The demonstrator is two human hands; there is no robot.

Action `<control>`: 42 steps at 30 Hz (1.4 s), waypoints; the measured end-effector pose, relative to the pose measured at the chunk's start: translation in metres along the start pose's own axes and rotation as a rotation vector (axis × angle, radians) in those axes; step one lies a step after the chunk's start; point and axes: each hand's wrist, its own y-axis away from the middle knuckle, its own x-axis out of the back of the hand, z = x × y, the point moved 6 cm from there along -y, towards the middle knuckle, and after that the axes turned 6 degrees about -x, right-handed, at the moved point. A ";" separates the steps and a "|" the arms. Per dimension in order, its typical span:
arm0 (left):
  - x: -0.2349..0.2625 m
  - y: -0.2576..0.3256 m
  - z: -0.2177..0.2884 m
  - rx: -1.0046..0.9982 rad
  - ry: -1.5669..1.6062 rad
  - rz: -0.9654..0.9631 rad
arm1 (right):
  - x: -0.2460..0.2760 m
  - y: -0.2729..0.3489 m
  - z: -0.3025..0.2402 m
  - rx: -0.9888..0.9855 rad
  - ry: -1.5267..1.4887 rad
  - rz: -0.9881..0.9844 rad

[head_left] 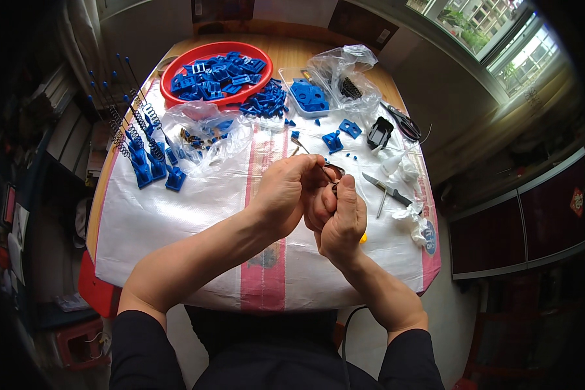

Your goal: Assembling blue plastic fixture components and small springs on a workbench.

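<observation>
Daylight enters through a window [487,32] at the upper right, and in the head view a wooden table [286,55] wears a white sheet [195,227] with pink bands. Above the middle of the sheet, the left hand [283,192] and the right hand [344,224] meet, knuckles nearly together. The left thumb and forefinger are pinched together on a thin dark piece [337,168], which sits at their tips and runs toward the right hand, just above the right thumb. The right fingers are curled in, the thumb pressed down over a dark bit [335,188]; whether that belongs to the same piece, I cannot tell.

Much of the grip is hidden: the fingers cover most of what they hold, and its full shape is hard to make out. Something yellow [363,238] shows only partly behind the right wrist. Beyond the hands, a red basin [267,78] holds blue parts [221,77], while a clear plastic bag [231,153] blurs the small pieces inside it. Blue stands with springs [143,166] are at the left. Right of the hands lie a knife [390,188] and crumpled tissue [411,221]. Both sleeves [143,351] are cut off by the lower edge.
</observation>
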 end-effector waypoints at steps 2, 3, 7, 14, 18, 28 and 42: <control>0.000 0.000 -0.001 -0.013 0.007 0.006 | -0.001 0.000 -0.001 -0.019 -0.020 0.021; 0.000 0.000 -0.001 -0.008 0.017 -0.008 | -0.001 0.000 -0.001 -0.027 -0.029 0.033; -0.001 -0.001 -0.003 0.018 0.043 -0.045 | 0.001 0.000 -0.001 0.003 -0.032 0.003; -0.004 0.000 -0.005 0.026 0.108 -0.035 | 0.004 0.000 -0.003 0.025 -0.008 -0.012; -0.005 0.001 -0.006 0.035 0.110 -0.046 | 0.005 0.002 -0.002 0.048 0.007 0.002; -0.006 0.001 -0.007 0.042 0.109 -0.082 | 0.006 0.002 -0.004 0.095 0.028 -0.014; -0.018 0.003 0.031 -0.303 -0.392 -0.202 | -0.003 0.001 0.011 -0.172 0.021 -0.198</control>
